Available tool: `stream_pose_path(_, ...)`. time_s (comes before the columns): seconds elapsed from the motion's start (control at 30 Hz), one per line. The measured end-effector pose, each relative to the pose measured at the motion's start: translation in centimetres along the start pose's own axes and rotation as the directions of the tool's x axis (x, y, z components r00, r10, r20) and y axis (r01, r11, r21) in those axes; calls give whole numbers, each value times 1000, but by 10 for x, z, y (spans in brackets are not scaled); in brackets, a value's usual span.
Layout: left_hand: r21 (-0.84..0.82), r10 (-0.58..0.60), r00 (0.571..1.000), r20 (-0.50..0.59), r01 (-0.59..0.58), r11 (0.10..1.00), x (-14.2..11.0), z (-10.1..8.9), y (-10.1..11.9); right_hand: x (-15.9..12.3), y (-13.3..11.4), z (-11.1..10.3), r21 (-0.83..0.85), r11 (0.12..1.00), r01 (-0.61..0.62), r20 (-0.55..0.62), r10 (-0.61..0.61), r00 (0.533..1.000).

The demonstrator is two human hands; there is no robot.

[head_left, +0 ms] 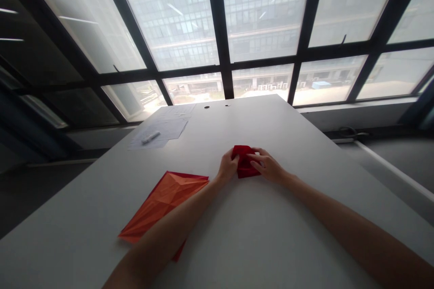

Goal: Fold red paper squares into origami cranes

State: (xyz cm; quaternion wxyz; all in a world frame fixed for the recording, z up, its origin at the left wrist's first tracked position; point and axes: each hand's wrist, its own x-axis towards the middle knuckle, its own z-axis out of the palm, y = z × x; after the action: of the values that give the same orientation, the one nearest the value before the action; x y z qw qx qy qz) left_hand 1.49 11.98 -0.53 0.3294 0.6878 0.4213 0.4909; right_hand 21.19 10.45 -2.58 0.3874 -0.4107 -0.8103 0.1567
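Observation:
Both my hands are at a small piece of folded red paper [247,172] near the middle of the white table. My left hand [228,165] grips its left edge, with the thumb on top and the other fingers out of sight at the far side. From the right, my right hand [268,167] reaches over the paper, its fingers a little apart and the fingertips resting on the folds. Left of my hands lies a creased orange sheet [166,198] with red paper showing beneath it. My left forearm covers part of that pile.
On the table [217,133], printed sheets [169,128] lie at the far left with a white marker [151,137] on them. A dark round hole [206,107] is near the far edge. Large windows with a black frame [225,79] stand behind the table.

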Motion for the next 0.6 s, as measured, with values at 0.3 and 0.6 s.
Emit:
stream_pose_path(0.3,-84,-11,1000,20,13,996,1,-1,5,0,-3,-3,-151,988,22,103,-6,995)
stream_pose_path(0.6,-180,-204,973,-113,182,967,8,-4,-11,1,-3,-3,-101,990,100,142,-85,986)
